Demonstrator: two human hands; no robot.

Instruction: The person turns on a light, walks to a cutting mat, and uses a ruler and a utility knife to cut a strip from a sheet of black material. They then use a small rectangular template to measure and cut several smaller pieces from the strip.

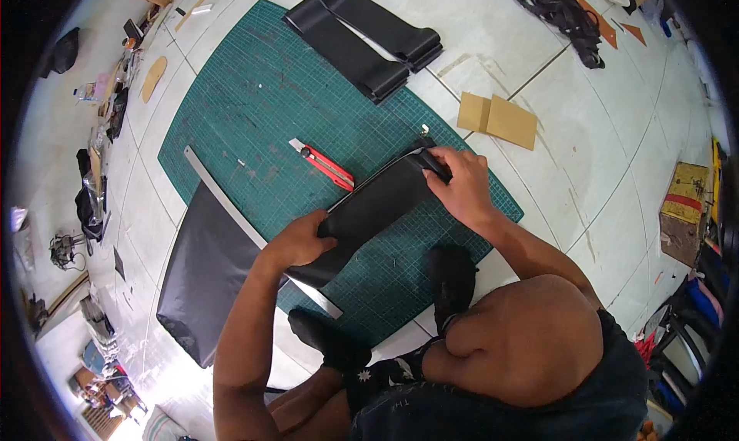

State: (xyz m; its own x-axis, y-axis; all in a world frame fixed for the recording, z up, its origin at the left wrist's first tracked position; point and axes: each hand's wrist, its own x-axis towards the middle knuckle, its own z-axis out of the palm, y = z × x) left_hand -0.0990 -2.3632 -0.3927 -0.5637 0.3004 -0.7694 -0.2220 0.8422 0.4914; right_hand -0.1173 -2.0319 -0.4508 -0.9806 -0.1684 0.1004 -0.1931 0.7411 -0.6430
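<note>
A folded strip of black leather-like material (377, 210) lies across the green cutting mat (231, 87). My right hand (466, 183) pinches its far right end, thumb on top. At the other end, my left hand (300, 241) has its fingers closed over the strip's edge, beside a long steel ruler (231, 206). The ruler rests on a larger black sheet (204, 275) and passes beneath the left hand and the strip. Just beyond the strip, a red utility knife (327, 167) lies with its blade out, touched by neither hand.
Folded black strips (362, 36) lie over the mat's far edge. Tan card pieces (508, 123) are on the white tiles to the right, near a worn yellow box (683, 210). My socked feet (450, 283) are at the mat's near edge. Assorted clutter lines the left wall.
</note>
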